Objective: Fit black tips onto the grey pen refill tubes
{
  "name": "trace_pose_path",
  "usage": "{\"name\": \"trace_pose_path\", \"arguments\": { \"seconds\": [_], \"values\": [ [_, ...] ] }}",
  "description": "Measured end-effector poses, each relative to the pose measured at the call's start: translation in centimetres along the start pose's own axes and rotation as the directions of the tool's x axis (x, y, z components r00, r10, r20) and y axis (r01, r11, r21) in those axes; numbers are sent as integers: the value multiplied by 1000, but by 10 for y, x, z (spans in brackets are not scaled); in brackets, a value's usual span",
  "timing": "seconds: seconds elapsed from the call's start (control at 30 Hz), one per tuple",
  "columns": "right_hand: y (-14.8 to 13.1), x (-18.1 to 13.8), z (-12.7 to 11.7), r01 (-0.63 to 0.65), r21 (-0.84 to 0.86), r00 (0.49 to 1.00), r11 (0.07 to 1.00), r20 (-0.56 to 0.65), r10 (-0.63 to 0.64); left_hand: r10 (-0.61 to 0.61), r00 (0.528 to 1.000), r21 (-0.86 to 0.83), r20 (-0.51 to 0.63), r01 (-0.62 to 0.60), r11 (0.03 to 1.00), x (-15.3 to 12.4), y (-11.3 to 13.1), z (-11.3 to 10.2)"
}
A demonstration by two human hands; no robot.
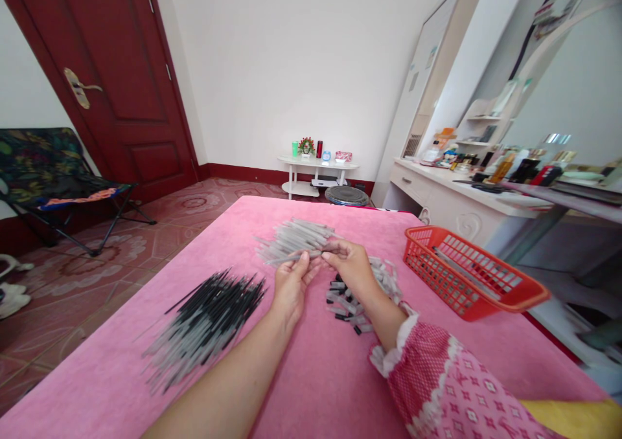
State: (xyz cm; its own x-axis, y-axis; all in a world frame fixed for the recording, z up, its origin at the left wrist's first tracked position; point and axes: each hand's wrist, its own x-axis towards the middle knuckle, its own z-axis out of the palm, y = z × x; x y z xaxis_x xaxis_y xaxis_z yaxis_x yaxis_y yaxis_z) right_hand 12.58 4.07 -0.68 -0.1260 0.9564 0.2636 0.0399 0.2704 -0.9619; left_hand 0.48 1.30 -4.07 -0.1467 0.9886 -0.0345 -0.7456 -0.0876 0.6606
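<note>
My left hand [294, 277] pinches a slim grey translucent pen barrel [291, 258], held nearly level above the pink table cover. At the barrel's right end, my right hand [347, 262] has its thumb and fingers closed; any small part between them is hidden. Just beyond both hands lies a heap of translucent pen barrels [301, 235]. Clear pen caps with black ends [347, 306] are scattered beneath and beside my right forearm. To the left, a large pile of thin black-and-grey pen refills [208, 322] lies fanned out, separate from the hands.
An orange-red plastic basket [471, 267] with slim pieces inside stands at the table's right side. The pink cover [311, 381] spreads over the table. Beyond are a folding chair [53, 173], a small white stand [318, 164] and a cluttered dresser [451, 193].
</note>
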Motion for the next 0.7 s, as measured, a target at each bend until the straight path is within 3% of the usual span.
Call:
{"name": "trace_pose_path", "arguments": {
  "seconds": [0.17,0.37,0.6,0.7],
  "values": [
    [0,-1,0,77,-215,997,974,32,-71,35,999,12,-10,-34,999,-1,0,0],
    [2,-4,-1,161,-537,985,828,41,-165,59,998,34,14,-59,998,-2,-2,1],
    [0,-2,-3,51,-359,997,932,74,-26,37,998,-25,-55,-39,999,2,0,-1],
    [-3,-1,-3,77,-244,993,967,110,-51,34,997,-28,-70,-36,999,3,2,-1]
  ]
}}
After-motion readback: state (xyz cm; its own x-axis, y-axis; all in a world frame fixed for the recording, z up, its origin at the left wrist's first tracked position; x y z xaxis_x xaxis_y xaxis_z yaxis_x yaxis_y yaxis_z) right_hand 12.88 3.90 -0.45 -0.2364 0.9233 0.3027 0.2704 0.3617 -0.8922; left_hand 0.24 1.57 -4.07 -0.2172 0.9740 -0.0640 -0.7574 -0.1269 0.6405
